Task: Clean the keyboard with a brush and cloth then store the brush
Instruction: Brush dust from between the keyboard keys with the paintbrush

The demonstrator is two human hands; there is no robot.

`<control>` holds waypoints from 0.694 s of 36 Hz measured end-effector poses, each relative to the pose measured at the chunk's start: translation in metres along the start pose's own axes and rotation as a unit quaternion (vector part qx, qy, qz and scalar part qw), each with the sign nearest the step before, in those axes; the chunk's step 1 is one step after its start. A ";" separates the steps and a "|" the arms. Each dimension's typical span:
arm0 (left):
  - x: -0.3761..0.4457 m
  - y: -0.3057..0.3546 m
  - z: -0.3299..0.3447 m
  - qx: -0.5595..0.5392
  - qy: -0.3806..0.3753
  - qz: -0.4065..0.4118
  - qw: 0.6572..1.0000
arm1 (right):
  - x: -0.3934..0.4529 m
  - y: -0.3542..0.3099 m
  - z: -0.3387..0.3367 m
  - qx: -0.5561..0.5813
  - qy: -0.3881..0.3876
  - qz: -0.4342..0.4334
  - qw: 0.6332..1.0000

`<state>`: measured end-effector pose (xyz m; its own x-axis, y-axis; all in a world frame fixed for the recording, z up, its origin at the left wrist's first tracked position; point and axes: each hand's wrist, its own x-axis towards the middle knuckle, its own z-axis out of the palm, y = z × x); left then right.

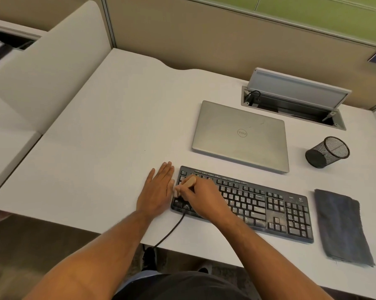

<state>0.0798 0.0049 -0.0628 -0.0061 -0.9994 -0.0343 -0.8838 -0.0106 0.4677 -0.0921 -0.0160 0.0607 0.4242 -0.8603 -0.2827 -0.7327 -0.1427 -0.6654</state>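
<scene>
A black, dusty keyboard lies near the front edge of the white desk. My right hand grips a small wooden-handled brush over the keyboard's left end, with the bristle end down at the left-edge keys. My left hand lies flat on the desk, fingers together, touching the keyboard's left side. A folded dark blue cloth rests on the desk to the right of the keyboard. A black mesh pen cup stands tilted in view behind the cloth.
A closed silver laptop sits behind the keyboard. Behind it an open cable hatch has its lid raised. The keyboard's cable runs off the front edge. Partition walls border the desk at the back and left.
</scene>
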 end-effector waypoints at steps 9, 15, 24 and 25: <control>0.000 -0.005 0.002 -0.025 0.018 0.012 0.999 | 0.006 -0.003 -0.006 0.010 0.030 -0.009 0.999; 0.000 -0.005 0.003 -0.008 0.008 0.013 1.000 | 0.002 -0.006 -0.005 0.016 -0.037 0.030 0.999; 0.001 -0.003 0.002 -0.002 0.004 0.003 1.000 | -0.007 0.000 -0.008 0.014 -0.029 0.020 0.999; 0.001 -0.002 0.001 0.000 0.002 0.002 1.000 | -0.008 0.000 -0.009 0.009 -0.039 0.021 0.999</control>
<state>0.0811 0.0041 -0.0643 -0.0072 -0.9996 -0.0289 -0.8842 -0.0071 0.4670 -0.1004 -0.0139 0.0692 0.4340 -0.8241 -0.3641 -0.7416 -0.0973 -0.6637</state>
